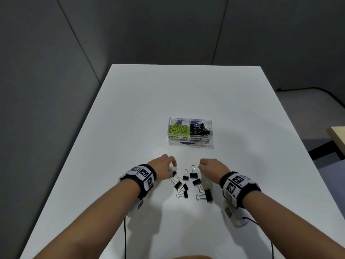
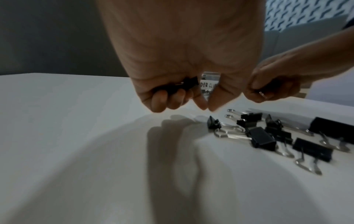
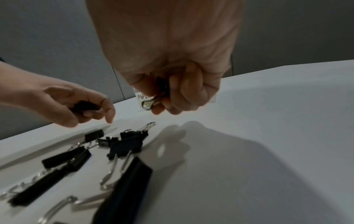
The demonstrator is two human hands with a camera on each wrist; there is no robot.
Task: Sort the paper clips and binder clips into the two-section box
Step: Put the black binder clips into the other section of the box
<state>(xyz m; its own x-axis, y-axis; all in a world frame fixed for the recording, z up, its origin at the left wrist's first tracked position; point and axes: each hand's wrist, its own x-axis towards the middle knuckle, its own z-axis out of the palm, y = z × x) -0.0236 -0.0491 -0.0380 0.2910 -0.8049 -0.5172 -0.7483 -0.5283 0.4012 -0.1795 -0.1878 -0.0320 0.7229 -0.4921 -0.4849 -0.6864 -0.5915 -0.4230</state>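
A clear two-section box (image 1: 190, 143) sits mid-table. Its left section, labelled PAPER CLIPS, holds green paper clips (image 1: 178, 129); its right section, labelled BINDER CLIPS, holds black binder clips (image 1: 200, 128). Several black binder clips (image 1: 188, 181) lie loose on the white table between my hands. My left hand (image 1: 165, 165) curls its fingers round a black binder clip (image 2: 188, 84), with thumb and forefinger pointing down just above the table. My right hand (image 1: 210, 168) grips another binder clip (image 3: 162, 87), whose silver handle shows below the fingers.
The white table (image 1: 130, 128) reaches to grey partition walls at the back and left. Black cables (image 1: 124, 238) run from both wristbands over the near edge. A wooden surface (image 1: 338, 136) lies off the table to the right.
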